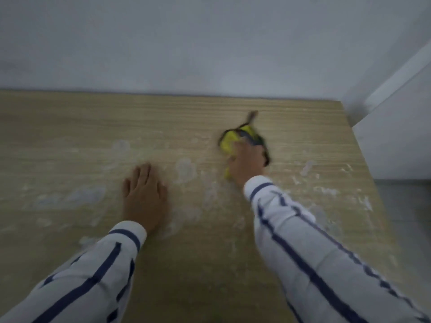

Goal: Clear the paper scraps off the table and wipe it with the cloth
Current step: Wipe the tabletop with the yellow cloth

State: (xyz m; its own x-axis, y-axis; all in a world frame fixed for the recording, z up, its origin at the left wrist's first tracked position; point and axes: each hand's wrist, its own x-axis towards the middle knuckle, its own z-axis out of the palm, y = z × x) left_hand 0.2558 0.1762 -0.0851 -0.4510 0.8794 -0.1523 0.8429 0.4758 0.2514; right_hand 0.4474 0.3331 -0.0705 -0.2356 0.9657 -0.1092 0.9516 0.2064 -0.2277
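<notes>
A yellow cloth with dark edging (229, 142) lies bunched on the wooden table (70, 127), right of centre and towards the back. My right hand (246, 164) grips it from the near side and presses it down on the wood; the frame is blurred there. My left hand (144, 194) rests flat on the table with straight fingers, left of the cloth and nearer to me. Pale whitish smears and patches (185, 169) cover much of the tabletop. I see no clear paper scraps.
A grey wall (210, 43) runs along the table's far edge. The table's right edge slants down the frame, with a white panel (396, 141) and grey floor (410, 206) beyond it.
</notes>
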